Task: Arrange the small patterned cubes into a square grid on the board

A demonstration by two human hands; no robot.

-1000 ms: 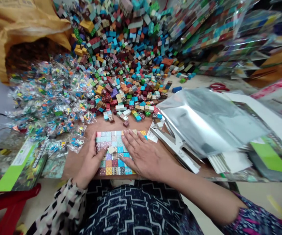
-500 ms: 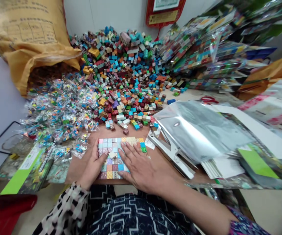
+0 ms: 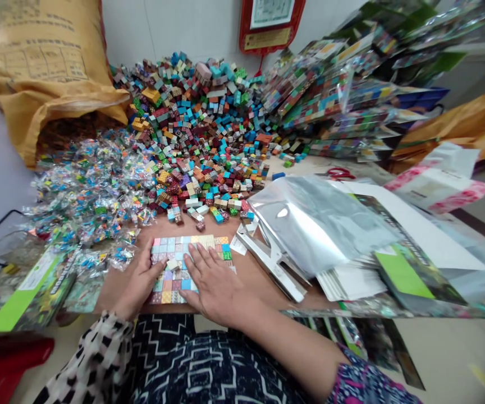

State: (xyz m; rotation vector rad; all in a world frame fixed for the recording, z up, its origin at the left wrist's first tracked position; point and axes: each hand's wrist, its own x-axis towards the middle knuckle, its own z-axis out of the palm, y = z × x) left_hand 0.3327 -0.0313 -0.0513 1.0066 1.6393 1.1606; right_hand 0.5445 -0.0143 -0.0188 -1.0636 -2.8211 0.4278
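Observation:
A flat rectangle of small coloured blocks (image 3: 169, 247) lies on the brown board (image 3: 251, 283) at the table's front edge. My right hand (image 3: 215, 286) rests flat over its right half, fingers spread, hiding many of the blocks. Along the left side of the rectangle lies my left hand (image 3: 138, 280), its thumb reaching over the blocks and apart from the fingers. One pale block (image 3: 172, 264) sits raised and crooked on top of the others, close to the left thumb's tip.
Behind is a big heap of loose blocks (image 3: 209, 140). Small clear packets (image 3: 95, 191) pile up at left below a yellow sack (image 3: 53, 84). A stapler (image 3: 270, 266), clear plastic bags (image 3: 318, 219) and red-handled scissors (image 3: 340, 174) lie at right, with filled packs (image 3: 330, 106) stacked behind.
The whole view has swung a little to the right, so everything sits further left. Both hands keep nearly the same place on the blocks.

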